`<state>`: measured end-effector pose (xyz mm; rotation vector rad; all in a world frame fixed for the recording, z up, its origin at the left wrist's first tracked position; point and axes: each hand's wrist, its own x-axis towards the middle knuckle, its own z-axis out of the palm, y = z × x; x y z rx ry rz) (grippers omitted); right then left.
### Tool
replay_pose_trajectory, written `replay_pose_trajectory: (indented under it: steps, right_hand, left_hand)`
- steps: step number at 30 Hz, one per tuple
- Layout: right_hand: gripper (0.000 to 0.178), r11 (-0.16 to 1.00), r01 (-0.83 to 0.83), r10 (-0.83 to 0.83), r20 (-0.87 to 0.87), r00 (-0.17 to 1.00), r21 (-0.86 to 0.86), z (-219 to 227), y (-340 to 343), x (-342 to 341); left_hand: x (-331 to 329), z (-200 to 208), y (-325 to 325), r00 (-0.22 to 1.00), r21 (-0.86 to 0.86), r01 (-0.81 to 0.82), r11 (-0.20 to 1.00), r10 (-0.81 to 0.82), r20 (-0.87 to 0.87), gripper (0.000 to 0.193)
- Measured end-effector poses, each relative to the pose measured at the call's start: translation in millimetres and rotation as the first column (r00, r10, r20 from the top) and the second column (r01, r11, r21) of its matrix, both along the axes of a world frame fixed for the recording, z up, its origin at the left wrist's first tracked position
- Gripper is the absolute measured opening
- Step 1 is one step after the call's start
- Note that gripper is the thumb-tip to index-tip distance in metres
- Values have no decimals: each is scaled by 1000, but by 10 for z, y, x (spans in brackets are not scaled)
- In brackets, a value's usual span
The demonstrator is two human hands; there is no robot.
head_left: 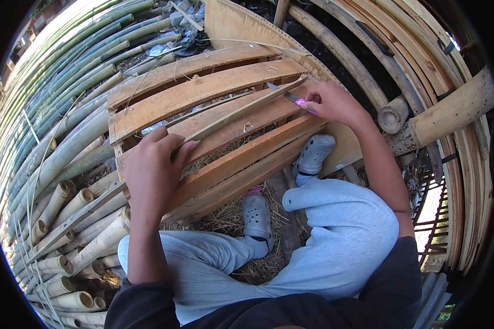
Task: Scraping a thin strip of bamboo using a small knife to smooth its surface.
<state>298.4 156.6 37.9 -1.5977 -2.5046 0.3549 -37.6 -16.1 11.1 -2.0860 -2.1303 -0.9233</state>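
A long, thin bamboo strip lies slantwise over a slatted wooden crate, its far end near the crate's right side. My left hand is closed around the strip toward its middle, and the rest runs on down to the lower left. In my right hand is a knife with a pink-purple handle. Its blade points left and lies close to the strip's far end; whether blade and bamboo touch, I cannot tell. A small curl of shaving rests on the slats.
Stacked bamboo poles fill the left side. A plywood sheet stands behind the crate, and a thick bamboo pole juts in at the right beside long timber planks. My feet in grey clogs rest on straw by the crate.
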Motion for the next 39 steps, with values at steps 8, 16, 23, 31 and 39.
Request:
replay_pose_trajectory:
  steps: [8,16,23,31,39]
  right_hand:
    - [20,868,-94,43,114,993,488,134,214,96]
    - [20,649,-575,340,485,805,498,-91,598,31]
    - [13,886,-326,138,482,865,331,-121,726,80]
    - [19,881,-293,145,377,915,371,-237,830,127]
    - [29,981,194,-194,-125,973,-13,-191,731,7]
  left_hand:
    - [-27,-33,6,999,-2,15,1000,-15,-37,22]
    - [-25,-29,0,999,-20,10,1000,-11,-51,24]
    - [-1,-20,4,999,-22,3,1000,-4,-48,23]
    - [23,-7,5,999,-29,-4,1000,3,-37,21]
    - [-3,-18,-6,998,-40,0,999,-3,-59,23]
